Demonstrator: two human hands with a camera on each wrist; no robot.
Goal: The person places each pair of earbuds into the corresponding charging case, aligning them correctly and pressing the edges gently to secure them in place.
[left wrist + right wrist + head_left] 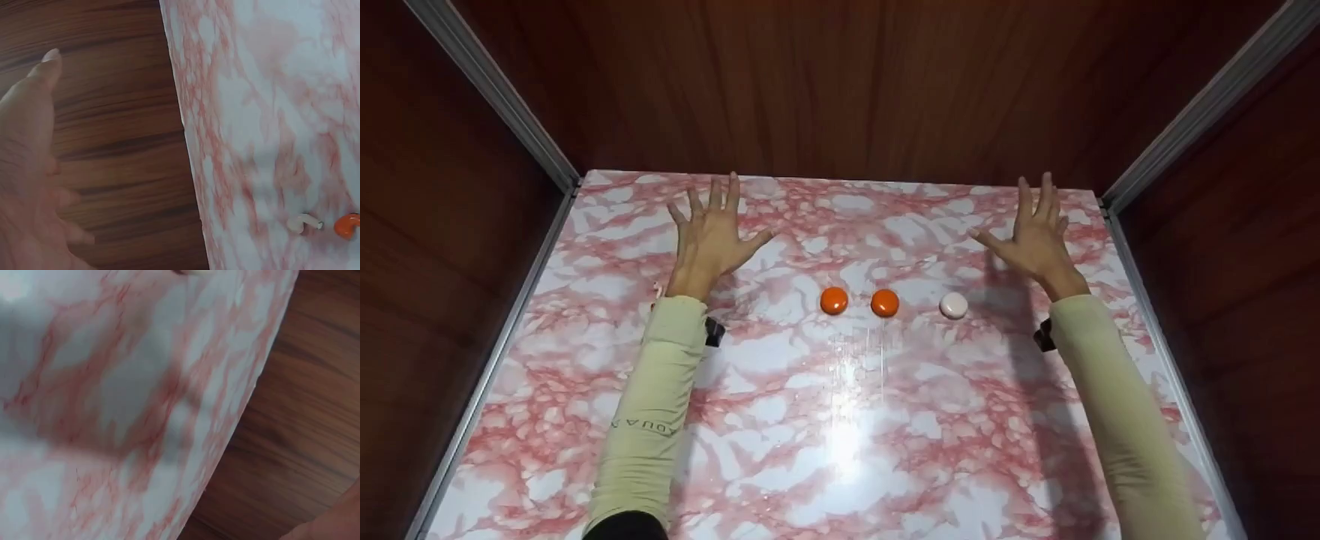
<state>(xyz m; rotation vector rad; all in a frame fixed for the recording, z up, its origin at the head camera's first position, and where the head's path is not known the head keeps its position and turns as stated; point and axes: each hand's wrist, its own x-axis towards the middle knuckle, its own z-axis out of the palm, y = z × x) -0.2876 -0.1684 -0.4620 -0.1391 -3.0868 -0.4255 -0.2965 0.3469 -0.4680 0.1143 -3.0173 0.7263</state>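
My left hand (709, 240), fingers spread and thumb pointing inward, is over the far left part of the table, holding nothing. Across from it, my right hand (1039, 244) also has its fingers spread and holds nothing. Between them, in a row, are two glossy orange round pieces (833, 301) and a pale round one (953, 306), nearer my right hand. In the left wrist view, a small white earbud-like piece with a stem (304, 223) lies beside a similar orange piece (347, 226) cut by the frame edge. My left wrist mostly hides these in the head view.
The table (840, 420) has a pink and white marbled top with a bright glare toward its near side. A dark wood panel (810, 90) stands along the far edge, with more panels and grey metal rails (1174, 112) at both sides.
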